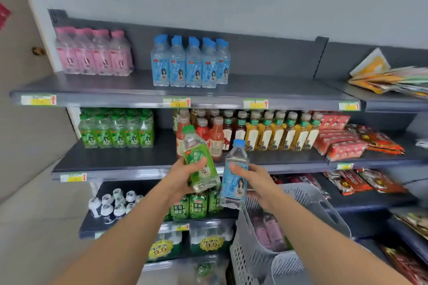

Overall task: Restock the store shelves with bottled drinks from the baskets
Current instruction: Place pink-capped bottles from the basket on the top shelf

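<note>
The left hand (185, 177) holds a tilted bottle (199, 159) just left of the upright bottle (235, 178) in the right hand (258, 184). Both are before the middle shelf's (115, 157) front edge. The basket (308, 194) stands below, to the right.

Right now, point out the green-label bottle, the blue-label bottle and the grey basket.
green-label bottle (194, 151), head view, upper label.
blue-label bottle (231, 184), head view, middle of label.
grey basket (310, 201), head view, far wall.

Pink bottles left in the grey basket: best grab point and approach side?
Come from above through the open top of the basket: its slotted walls close off the sides. Wrap the labelled midsection of a pink bottle, the only part plainly showing; caps are too blurred to place. Free a hand first: the left hand holds the green bottle, the right hand the blue bottle.
</note>
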